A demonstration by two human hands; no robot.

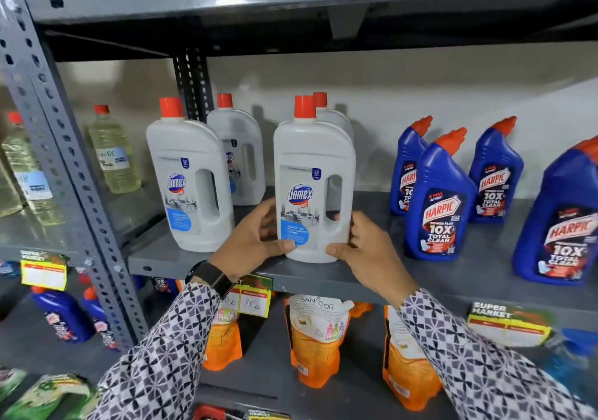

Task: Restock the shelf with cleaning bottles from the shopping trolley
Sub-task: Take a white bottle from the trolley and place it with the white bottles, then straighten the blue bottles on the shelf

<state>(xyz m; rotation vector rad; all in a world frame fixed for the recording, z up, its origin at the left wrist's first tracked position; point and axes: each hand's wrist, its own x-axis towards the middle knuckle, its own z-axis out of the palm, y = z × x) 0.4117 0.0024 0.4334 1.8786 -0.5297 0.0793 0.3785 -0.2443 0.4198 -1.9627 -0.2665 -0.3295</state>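
Note:
A white Domex bottle (313, 173) with a red cap stands upright at the front edge of the grey shelf (372, 275). My left hand (250, 241) grips its lower left side and my right hand (365, 248) grips its lower right side. Another Domex bottle (189, 177) stands to the left. Two more Domex bottles (241, 154) stand behind, one mostly hidden by the held bottle. The shopping trolley is out of view.
Blue Harpic bottles (437, 199) with red caps stand to the right on the same shelf. Clear yellowish bottles (113, 151) are at the far left, behind a grey upright post (64, 160). Orange Santoor pouches (318, 338) and price tags (254, 296) sit on the shelf below.

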